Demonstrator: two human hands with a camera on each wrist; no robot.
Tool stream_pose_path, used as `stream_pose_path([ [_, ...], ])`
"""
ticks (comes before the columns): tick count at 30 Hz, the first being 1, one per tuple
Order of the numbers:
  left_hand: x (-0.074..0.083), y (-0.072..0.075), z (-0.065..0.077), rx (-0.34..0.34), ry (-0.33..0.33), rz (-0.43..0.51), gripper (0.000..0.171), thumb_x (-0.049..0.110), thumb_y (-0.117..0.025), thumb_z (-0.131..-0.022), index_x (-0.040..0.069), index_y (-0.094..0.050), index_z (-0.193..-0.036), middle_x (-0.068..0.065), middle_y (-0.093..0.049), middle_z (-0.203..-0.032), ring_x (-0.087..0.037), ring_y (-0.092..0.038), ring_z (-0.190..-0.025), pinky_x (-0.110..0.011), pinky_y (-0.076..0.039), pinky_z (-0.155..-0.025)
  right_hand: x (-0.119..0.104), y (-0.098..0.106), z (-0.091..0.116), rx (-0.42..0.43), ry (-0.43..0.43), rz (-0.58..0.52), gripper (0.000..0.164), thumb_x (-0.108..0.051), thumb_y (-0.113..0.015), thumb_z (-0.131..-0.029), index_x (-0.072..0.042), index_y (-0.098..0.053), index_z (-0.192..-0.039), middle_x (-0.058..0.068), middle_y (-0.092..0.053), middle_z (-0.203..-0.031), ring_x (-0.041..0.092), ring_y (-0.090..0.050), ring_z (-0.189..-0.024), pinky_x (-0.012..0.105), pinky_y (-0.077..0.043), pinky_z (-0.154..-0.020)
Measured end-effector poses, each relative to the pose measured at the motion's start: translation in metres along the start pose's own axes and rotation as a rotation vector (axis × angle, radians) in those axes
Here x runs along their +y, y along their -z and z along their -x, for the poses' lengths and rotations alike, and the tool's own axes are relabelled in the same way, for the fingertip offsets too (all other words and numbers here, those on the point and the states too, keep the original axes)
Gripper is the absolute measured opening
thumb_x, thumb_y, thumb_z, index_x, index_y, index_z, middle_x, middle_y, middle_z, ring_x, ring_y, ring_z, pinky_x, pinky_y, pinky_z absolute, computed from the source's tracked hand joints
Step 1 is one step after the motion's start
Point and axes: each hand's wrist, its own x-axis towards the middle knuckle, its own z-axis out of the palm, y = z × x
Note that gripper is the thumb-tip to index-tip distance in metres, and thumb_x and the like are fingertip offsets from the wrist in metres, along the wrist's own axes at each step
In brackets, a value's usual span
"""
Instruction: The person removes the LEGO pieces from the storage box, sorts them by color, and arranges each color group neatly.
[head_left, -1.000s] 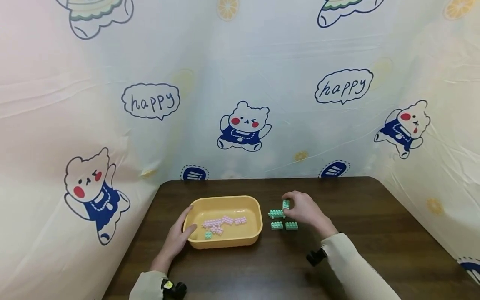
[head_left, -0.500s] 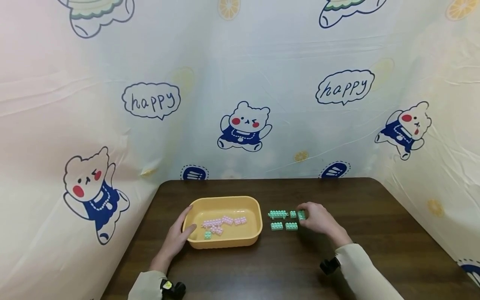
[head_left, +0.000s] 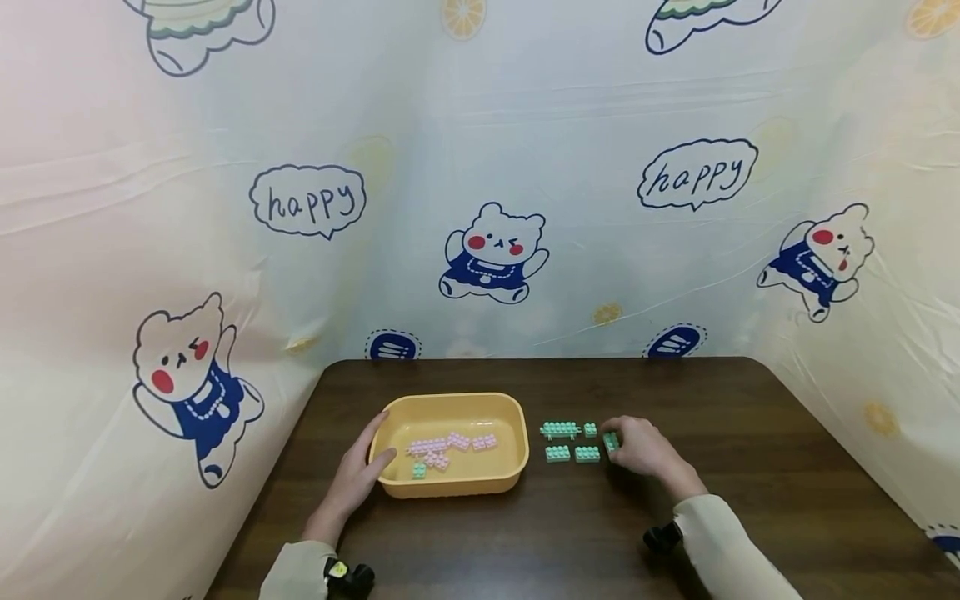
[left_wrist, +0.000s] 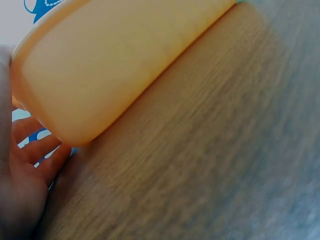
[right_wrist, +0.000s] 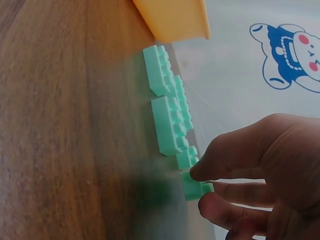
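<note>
My left hand (head_left: 352, 468) holds the left end of a yellow plastic basin (head_left: 465, 485), thumb at the rim. In the left wrist view its fingers (left_wrist: 42, 147) spread along the outside wall. Several pink toy bricks (head_left: 427, 446) and one small green brick (head_left: 419, 471) lie inside. To the right of the basin, my right hand (head_left: 643, 450) pinches a green building brick (head_left: 611, 442) low at the table, between thumb and fingers in the right wrist view. Just left of it are a small green brick (head_left: 590, 429) and two larger green bricks, one here (head_left: 587, 454).
A long green piece (head_left: 560, 430) with side pegs lies behind the larger green bricks. The dark wooden table (head_left: 480, 542) ends at the back against a patterned curtain (head_left: 585, 150), which also hangs along both sides. Dark cameras sit on both wrists.
The right hand has carried the green brick from above the long piece to the right end of the group and down near the table. The small brick beside it has come into view. Left hand unchanged.
</note>
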Motion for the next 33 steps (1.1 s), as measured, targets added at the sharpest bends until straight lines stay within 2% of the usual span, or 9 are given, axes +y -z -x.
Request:
stream_pose_path([
  [11, 0.005, 0.000, -0.002, 0.004, -0.028, -0.003, 0.064, 0.021, -0.058, -0.096, 0.021, -0.029, -0.153, -0.009, -0.030, -0.159, -0.034, -0.032, -0.143, -0.057, -0.029, -0.111, 0.006, -0.003, 0.004, 0.000, -0.027, 0.017, 0.042, -0.008, -0.072, -0.075, -0.012, -0.069, -0.116, 0.014, -0.066, -0.121, 0.024, -0.057, -0.088, 0.040, -0.046, -0.067],
  [22, 0.000, 0.001, 0.002, 0.010, -0.038, -0.010, 0.062, 0.021, -0.058, -0.097, 0.021, -0.031, -0.153, -0.011, -0.030, -0.158, -0.035, -0.031, -0.143, -0.059, -0.028, -0.111, 0.009, -0.012, 0.005, -0.001, -0.050, -0.031, 0.039, -0.006, -0.069, -0.076, -0.014, -0.070, -0.114, 0.012, -0.066, -0.120, 0.023, -0.052, -0.082, 0.037, -0.042, -0.063],
  [33, 0.003, 0.001, 0.003, 0.016, -0.033, -0.004, 0.064, 0.020, -0.058, -0.096, 0.019, -0.030, -0.153, -0.012, -0.030, -0.158, -0.036, -0.031, -0.143, -0.060, -0.028, -0.111, 0.011, -0.012, 0.003, 0.013, -0.033, -0.020, 0.039, -0.005, -0.071, -0.077, -0.013, -0.069, -0.115, 0.013, -0.066, -0.119, 0.023, -0.053, -0.082, 0.038, -0.043, -0.065],
])
